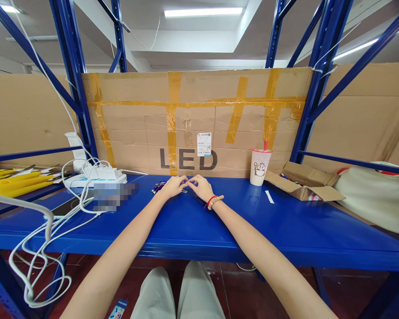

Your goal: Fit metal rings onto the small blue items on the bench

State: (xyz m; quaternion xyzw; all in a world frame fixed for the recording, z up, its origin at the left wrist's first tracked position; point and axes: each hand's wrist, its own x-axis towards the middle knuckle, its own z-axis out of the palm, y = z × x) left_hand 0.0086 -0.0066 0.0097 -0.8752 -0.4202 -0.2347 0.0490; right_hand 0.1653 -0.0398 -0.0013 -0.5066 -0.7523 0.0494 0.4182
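Observation:
Near the back of the blue shelf, my left hand [174, 185] and my right hand [201, 188] meet at the fingertips. Both are closed in a pinch, and whatever lies between the fingers is too small or hidden to make out. Just left of my left hand lies a cluster of small dark blue and purple shiny pieces [158, 187], partly covered by that hand. Another small dark piece [184, 191] shows on the shelf below the fingertips. A beaded bracelet and a red cord [214, 202] circle my right wrist.
On the left are a white power strip [103, 173], tangled white cables [49, 235] and yellow-handled tools [23, 181]. To the right stand a paper cup with a red straw [260, 167], a paper strip [269, 197] and an open cardboard box [306, 181]. Cardboard [133, 128] walls the back.

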